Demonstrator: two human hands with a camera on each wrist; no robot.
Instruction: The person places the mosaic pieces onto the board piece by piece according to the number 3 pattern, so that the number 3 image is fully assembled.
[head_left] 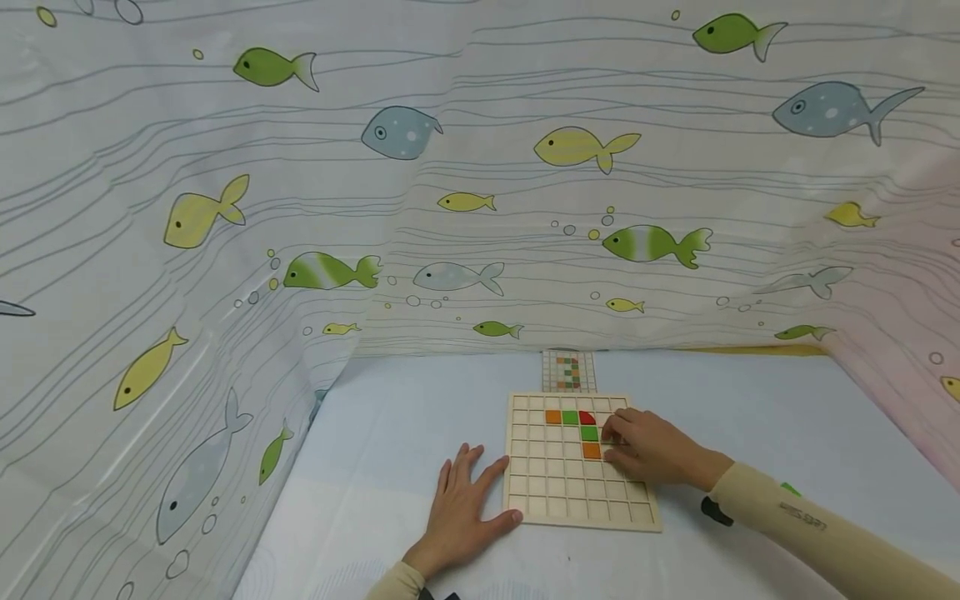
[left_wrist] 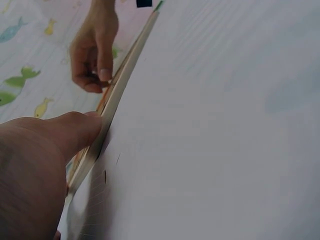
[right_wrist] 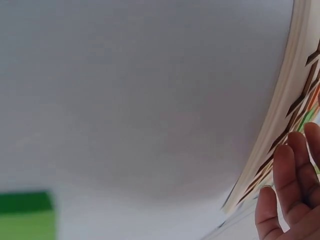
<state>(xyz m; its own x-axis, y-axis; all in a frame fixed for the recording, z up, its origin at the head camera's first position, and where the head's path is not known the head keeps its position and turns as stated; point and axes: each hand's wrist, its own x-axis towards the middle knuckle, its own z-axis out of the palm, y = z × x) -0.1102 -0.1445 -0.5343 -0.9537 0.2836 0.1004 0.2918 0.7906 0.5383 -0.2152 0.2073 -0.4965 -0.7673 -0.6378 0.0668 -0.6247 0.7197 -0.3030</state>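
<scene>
Partly hidden board (head_left: 564,492), right hand (head_left: 654,448), grip unclear

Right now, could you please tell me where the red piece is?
In the head view, the red piece lies in the upper part of the gridded board, right of centre, with one green square on its left and another below.

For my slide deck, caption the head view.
Left hand at the edge of a pale gridded board, right hand beside five visible coloured tiles.
</scene>
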